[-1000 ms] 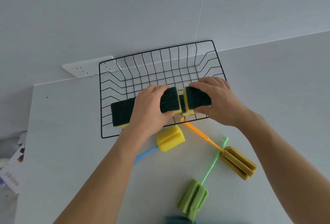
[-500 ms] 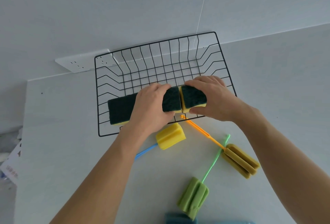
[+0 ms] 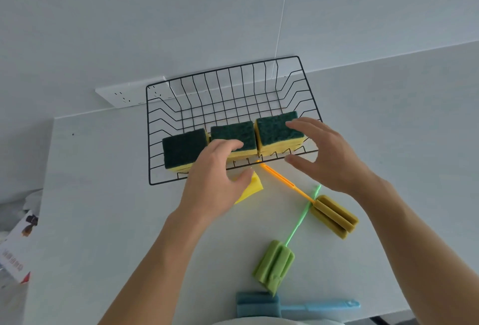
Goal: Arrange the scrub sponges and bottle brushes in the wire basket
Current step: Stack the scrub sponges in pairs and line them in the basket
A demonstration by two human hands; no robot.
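Now your left hand (image 3: pixel 215 182) and right hand (image 3: pixel 326 153) hover spread and empty at the wire basket's (image 3: pixel 309 86) near rim, scrub sponges (image 3: pixel 233 136) rowed inside to save room, bottle brushes (image 3: pixel 274 263) waiting outside.

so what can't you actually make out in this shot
Head view only:
- yellow bottle brush: mostly hidden under the left hand; its handle is not visible.
- blue bottle brush: its head is partly covered by the green bottle brush.
- printed box: cut off by the left edge, print too small to read.
- wire basket: part of its near rim is behind both hands.
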